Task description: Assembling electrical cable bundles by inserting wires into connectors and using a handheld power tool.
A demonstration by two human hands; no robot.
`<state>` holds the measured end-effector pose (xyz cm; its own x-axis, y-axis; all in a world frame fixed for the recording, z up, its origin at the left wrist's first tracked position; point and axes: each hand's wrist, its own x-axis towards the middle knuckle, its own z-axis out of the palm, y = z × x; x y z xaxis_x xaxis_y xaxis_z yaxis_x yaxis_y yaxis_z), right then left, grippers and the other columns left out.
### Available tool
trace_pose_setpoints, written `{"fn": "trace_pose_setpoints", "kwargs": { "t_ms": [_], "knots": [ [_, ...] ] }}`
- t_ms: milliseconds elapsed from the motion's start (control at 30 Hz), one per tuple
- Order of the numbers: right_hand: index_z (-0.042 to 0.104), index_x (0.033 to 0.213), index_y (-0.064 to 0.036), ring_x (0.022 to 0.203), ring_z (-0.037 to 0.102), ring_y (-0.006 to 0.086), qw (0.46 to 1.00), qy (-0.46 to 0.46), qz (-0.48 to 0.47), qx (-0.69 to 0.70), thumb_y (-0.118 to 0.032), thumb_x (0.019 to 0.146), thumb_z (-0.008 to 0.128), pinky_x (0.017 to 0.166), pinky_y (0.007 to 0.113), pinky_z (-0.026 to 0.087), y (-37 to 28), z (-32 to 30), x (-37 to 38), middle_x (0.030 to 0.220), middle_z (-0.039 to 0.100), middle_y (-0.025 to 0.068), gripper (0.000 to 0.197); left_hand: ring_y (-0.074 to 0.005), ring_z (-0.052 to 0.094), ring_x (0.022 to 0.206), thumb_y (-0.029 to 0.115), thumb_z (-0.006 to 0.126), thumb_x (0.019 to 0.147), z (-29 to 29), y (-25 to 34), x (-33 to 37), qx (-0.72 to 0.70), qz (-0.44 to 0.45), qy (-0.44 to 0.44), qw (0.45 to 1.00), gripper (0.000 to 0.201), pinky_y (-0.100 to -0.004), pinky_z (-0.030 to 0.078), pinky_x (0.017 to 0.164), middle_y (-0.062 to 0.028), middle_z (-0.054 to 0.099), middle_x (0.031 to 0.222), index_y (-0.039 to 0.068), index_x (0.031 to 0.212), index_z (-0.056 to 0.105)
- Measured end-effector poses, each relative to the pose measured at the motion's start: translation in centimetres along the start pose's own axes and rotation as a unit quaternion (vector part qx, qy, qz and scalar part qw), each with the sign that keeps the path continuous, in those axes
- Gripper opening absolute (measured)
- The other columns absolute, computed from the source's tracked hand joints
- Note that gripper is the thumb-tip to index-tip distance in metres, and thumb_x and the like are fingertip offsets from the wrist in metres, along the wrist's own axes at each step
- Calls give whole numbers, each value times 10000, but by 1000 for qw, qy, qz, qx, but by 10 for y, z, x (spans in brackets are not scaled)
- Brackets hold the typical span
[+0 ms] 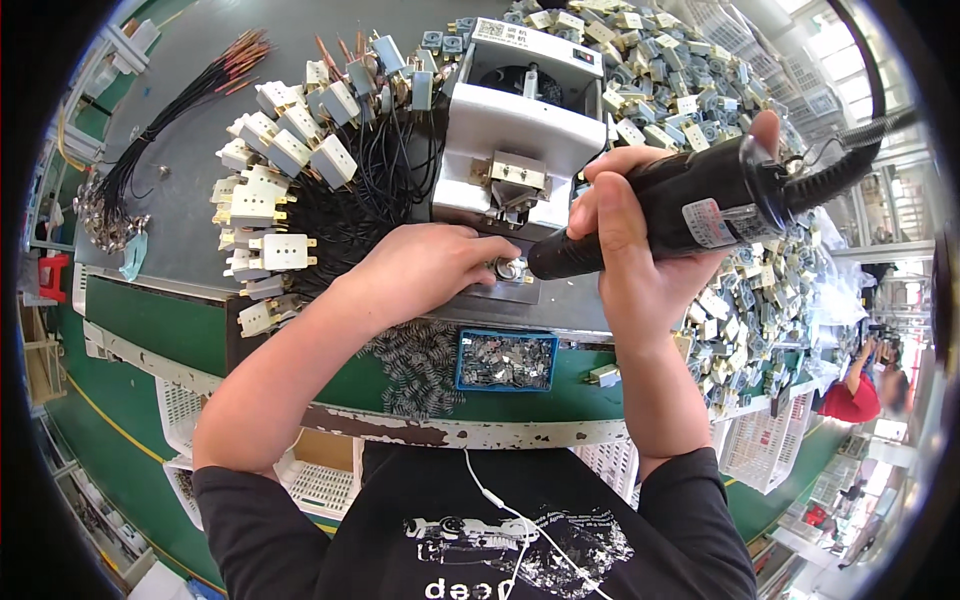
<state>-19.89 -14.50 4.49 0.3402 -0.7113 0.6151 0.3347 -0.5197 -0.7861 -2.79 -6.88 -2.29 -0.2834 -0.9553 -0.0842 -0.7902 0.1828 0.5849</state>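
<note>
My right hand [632,235] is wrapped round a black electric screwdriver [690,195], tilted so that its nose points left and down. The nose meets a small shiny metal part [512,268] on a flat metal block [515,290] at the bench's front. My left hand [425,265] has its fingers drawn together, the fingertips pressed on that same part; its exact shape is hidden. Just behind stands a white metal machine [525,130] with a small metal clamp [517,175] on its front. The screwdriver's bit cannot be seen.
Left lie white and grey plug-like blocks [285,251] with black wires [345,225]. A wire bundle [165,115] lies farther left. Many loose blocks [735,310] are heaped at right. In front are a blue tray [462,362] of metal pieces and a pile of springs [415,370].
</note>
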Motion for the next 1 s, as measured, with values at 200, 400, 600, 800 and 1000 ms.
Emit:
{"fn": "trace_pose_setpoints", "kwargs": {
  "t_ms": [200, 400, 600, 800, 1000],
  "knots": [
    [-78, 1564, -223, 616, 609, 143, 999, -41, -10, -5, 88, 900, 612, 586, 272, 528, 5, 7, 3, 923, 637, 163, 1007, -289, 672, 869, 260, 649, 892, -1, -2, 0, 24, 12, 8, 1000, 308, -419, 536, 731, -82, 678, 893, 194, 1192, 651],
    [-102, 1557, -219, 623, 602, 144, 995, -59, -21, -81, 116, 894, 599, 590, 272, 529, -2, 7, -3, 944, 632, 162, 1021, -283, 684, 846, 221, 651, 881, 3, -7, 1, 22, 49, 30, 998, 300, -415, 542, 708, -77, 695, 892, 176, 1177, 659],
    [-105, 1555, -202, 626, 599, 146, 997, -22, 16, -66, 131, 894, 590, 583, 265, 526, 4, 9, -7, 954, 627, 171, 1015, -279, 687, 849, 217, 653, 882, 4, -6, 1, 39, 41, 25, 998, 286, -408, 544, 703, -78, 696, 888, 174, 1165, 668],
    [-83, 1552, -213, 626, 606, 131, 997, -65, -5, -33, 118, 889, 605, 585, 256, 529, 5, 7, -3, 994, 646, 195, 1011, -281, 685, 830, 223, 658, 877, 9, -9, 2, 34, 63, 50, 996, 287, -410, 543, 695, -79, 686, 858, 170, 1159, 670],
    [-24, 1533, -200, 612, 608, 130, 996, -62, 10, -56, 69, 903, 610, 585, 253, 528, -15, 17, -4, 1035, 661, 221, 933, -267, 656, 807, 198, 664, 862, 14, -12, -6, 74, 54, 78, 993, 306, -395, 513, 676, -62, 638, 834, 179, 1167, 668]
  ]
}}
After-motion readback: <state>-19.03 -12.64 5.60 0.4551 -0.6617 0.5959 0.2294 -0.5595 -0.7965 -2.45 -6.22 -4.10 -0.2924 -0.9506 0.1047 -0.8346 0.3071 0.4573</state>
